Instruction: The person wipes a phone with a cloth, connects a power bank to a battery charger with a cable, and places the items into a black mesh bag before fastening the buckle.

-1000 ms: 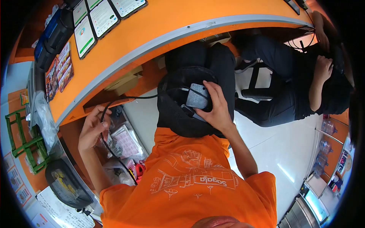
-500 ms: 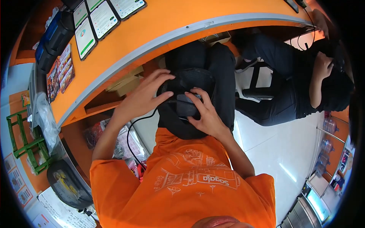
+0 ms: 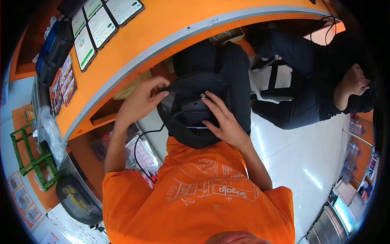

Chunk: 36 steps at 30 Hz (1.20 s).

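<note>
A black bag (image 3: pixel 195 140) with mesh panels lies gaping on my lap. Inside it sits a dark, boxy power bank (image 3: pixel 195 118), with a black cable (image 3: pixel 137 146) running out past the bag's left side. My left hand (image 3: pixel 140 99) pinches the bag's left rim between thumb and curled fingers, beside the grey mesh. Across the power bank's right side, my right hand (image 3: pixel 225 124) holds it, thumb at the near edge and fingers at the far edge. A small silver plug (image 3: pixel 203 95) shows right at the fingertips of that hand.
Over my knees curves an orange counter (image 3: pixel 162 30) bearing several phones (image 3: pixel 101 26) and printed leaflets (image 3: pixel 63 83). Plastic-wrapped packets (image 3: pixel 140 152) lie low on my left. A person in dark clothes (image 3: pixel 300 103) sits close on my right, one hand (image 3: pixel 353 85) raised.
My left hand has moved left and closed on the bag's rim, exposing the mesh. The silver plug now shows at my right fingertips. The view has shifted slightly.
</note>
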Tool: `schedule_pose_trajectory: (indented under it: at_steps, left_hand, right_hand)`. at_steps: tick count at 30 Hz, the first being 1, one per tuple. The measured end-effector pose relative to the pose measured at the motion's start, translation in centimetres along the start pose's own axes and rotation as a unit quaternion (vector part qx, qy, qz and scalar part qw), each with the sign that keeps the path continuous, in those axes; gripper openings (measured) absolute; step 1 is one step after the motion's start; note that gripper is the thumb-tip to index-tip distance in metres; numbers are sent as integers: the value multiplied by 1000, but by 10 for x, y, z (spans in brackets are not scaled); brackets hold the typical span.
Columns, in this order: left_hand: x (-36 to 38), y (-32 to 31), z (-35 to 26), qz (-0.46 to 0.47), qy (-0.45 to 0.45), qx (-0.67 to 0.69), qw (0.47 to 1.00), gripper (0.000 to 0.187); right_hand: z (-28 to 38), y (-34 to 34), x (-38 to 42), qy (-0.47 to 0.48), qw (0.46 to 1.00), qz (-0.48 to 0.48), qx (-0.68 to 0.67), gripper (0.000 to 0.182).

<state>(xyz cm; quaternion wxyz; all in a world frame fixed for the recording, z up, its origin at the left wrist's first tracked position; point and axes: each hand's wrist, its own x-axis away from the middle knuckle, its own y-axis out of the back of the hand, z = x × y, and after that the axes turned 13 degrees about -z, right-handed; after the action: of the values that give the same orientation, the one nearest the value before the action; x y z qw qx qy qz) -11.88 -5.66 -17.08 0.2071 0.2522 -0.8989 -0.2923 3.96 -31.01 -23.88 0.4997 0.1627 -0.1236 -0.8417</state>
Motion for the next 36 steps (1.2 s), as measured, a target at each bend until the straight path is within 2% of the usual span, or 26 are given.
schedule_pose_trajectory:
  at_steps: [3, 6, 7, 9, 10, 12, 16, 19, 22, 25, 27, 29, 31, 34, 36]
  left_hand:
    - [14, 0, 8, -24, 9, 3, 1000, 31]
    - [22, -3, 2, -35, 20, 11, 999, 36]
    - [23, -5, -1, -38, 24, 14, 999, 40]
    - [21, -12, 5, -69, -75, -14, 995, 42]
    - [20, -14, 8, -84, -125, -29, 988, 43]
    - [18, -16, 8, -72, -126, 10, 989, 42]
    - [4, -20, 27, -8, -168, 54, 984, 36]
    - [-7, -27, 33, -29, -146, 59, 987, 27]
    - [5, -34, -12, -175, -130, 3, 976, 17]
    - [28, -53, -46, -244, -233, -107, 935, 12]
    - [52, -78, -65, -31, -170, -48, 984, 14]
    - [60, -115, -69, 170, -75, -15, 982, 25]
    - [64, -150, -68, 248, -19, 10, 968, 43]
    - [72, -177, -65, 226, 82, 156, 958, 49]
    - [80, -188, -58, 166, 96, 205, 960, 45]
  right_hand:
    - [1, -3, 3, 17, 999, -36, 0, 63]
    - [-6, 7, 18, 30, 990, -130, -40, 52]
    - [0, 10, 22, 4, 980, -193, -45, 42]
    - [-5, 23, 43, -36, 976, -212, 22, 37]
    - [-5, 29, 50, -68, 981, -177, 41, 36]
    - [-5, 38, 64, -137, 982, -107, 76, 35]
    - [-11, 38, 85, -102, 980, -84, 148, 35]
    - [-18, 33, 93, -90, 979, -101, 150, 31]
    - [-20, 30, 100, -110, 976, -115, 147, 24]
    - [-10, 35, 101, -140, 970, -131, 150, 17]
    - [-1, 38, 101, -132, 964, -146, 181, 15]
    - [8, 33, 103, -183, 964, -148, 125, 11]
    - [15, 24, 103, -218, 962, -154, 67, 11]
    - [13, 10, 111, -261, 954, -150, 3, 13]
    - [15, 8, 113, -267, 950, -155, -42, 12]
